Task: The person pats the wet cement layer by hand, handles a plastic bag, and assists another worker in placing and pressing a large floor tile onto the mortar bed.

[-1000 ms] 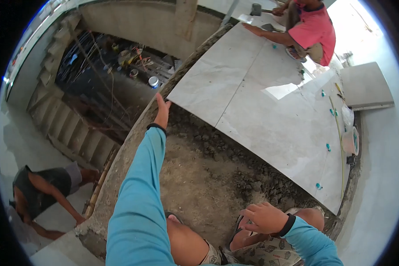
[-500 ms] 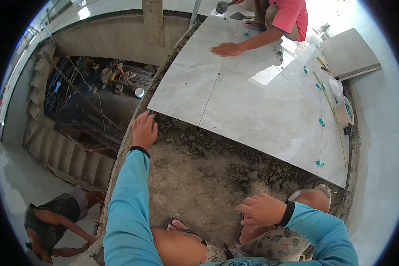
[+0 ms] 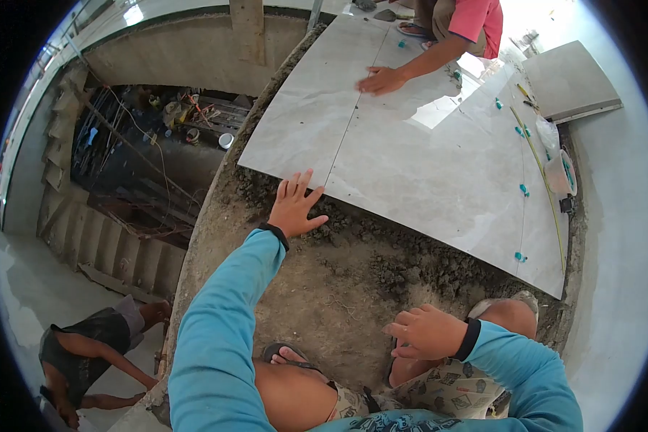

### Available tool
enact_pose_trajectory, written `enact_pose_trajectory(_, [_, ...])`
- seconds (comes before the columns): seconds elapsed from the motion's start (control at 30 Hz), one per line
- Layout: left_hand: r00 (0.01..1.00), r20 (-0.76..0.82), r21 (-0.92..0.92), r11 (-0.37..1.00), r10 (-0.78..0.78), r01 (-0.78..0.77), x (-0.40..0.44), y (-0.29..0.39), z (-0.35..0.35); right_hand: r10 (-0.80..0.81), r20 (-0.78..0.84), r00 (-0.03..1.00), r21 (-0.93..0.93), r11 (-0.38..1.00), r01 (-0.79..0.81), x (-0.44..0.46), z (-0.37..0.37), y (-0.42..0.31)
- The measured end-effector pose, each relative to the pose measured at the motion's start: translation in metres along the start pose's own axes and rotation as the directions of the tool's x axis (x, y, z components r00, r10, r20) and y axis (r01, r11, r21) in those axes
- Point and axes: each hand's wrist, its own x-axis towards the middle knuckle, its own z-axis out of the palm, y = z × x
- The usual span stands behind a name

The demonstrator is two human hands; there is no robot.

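My left hand (image 3: 295, 205) reaches forward with its fingers spread, the fingertips at the front edge of a large grey tile (image 3: 295, 122) near the seam with its neighbour. The wider tile (image 3: 425, 187) lies to the right of that seam. Nothing is held in this hand. Over my right knee, my right hand (image 3: 428, 333) hangs with loosely bent fingers, apart from the tiles and empty. Dark crumbly mortar (image 3: 410, 266) shows along the tiles' front edge, with bare rough ground (image 3: 309, 281) between my arms.
A co-worker in a pink shirt (image 3: 475, 21) crouches beyond, one hand on the tiles. Left is an open stairwell with concrete steps (image 3: 122, 252); another person (image 3: 93, 345) bends below. Tape measure (image 3: 543, 180), bucket (image 3: 560, 175), teal clips (image 3: 523, 190) and a loose tile (image 3: 569, 83) are at right.
My left hand has moved right along the tile edge from the left corner to near the seam, its fingers spreading. The co-worker's hand has shifted slightly right. My right hand has barely moved.
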Motion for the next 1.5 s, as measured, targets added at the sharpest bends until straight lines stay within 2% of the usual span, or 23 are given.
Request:
enact_pose_trajectory(0.3, [0.999, 0.016, -0.001, 0.999, 0.049, -0.049, -0.004, 0.005, 0.0, 0.001, -0.009, 1.0, -0.014, 1.0, -0.002, -0.002, 0.001, 0.0])
enact_pose_trajectory(0.6, [0.999, 0.037, 0.055, 0.998, 0.033, -0.035, -0.001, -0.003, -0.003, 0.016, -0.013, 1.0, 0.006, 1.0, -0.016, -0.003, 0.008, 0.001])
enact_pose_trajectory(1.23, [0.995, 0.069, 0.084, 0.994, 0.066, -0.072, -0.001, -0.001, -0.004, 0.015, 0.079, 0.997, 0.018, 1.0, -0.016, 0.0, 0.004, 0.001])
enact_pose_trajectory(1.3, [0.995, 0.067, 0.083, 0.993, 0.073, -0.079, -0.005, -0.001, -0.005, 0.052, 0.059, 0.997, 0.023, 0.998, -0.053, 0.0, 0.004, 0.002])
enact_pose_trajectory(1.37, [0.994, 0.065, 0.074, 0.992, 0.093, -0.098, 0.004, -0.001, -0.007, -0.01, 0.105, 0.994, 0.072, 0.997, 0.002, 0.005, 0.012, 0.015])
enact_pose_trajectory(1.4, [0.993, 0.067, 0.068, 0.993, 0.096, -0.1, 0.003, 0.0, -0.007, 0.028, 0.086, 0.996, 0.067, 0.997, -0.034, 0.005, 0.009, 0.026])
enact_pose_trajectory(1.43, [0.993, 0.064, 0.097, 0.99, 0.098, -0.104, 0.002, 0.002, -0.003, 0.041, 0.095, 0.995, 0.317, 0.946, -0.069, 0.007, 0.0, 0.043])
enact_pose_trajectory(1.47, [0.993, 0.063, 0.133, 0.986, 0.096, -0.104, 0.002, 0.0, 0.0, 0.039, 0.094, 0.995, 0.547, 0.833, -0.084, 0.01, -0.01, 0.063])
enact_pose_trajectory(1.5, [0.992, 0.097, 0.126, 0.987, 0.086, -0.098, 0.002, 0.002, -0.003, 0.137, 0.055, 0.989, 0.502, 0.853, -0.146, 0.011, -0.021, 0.088])
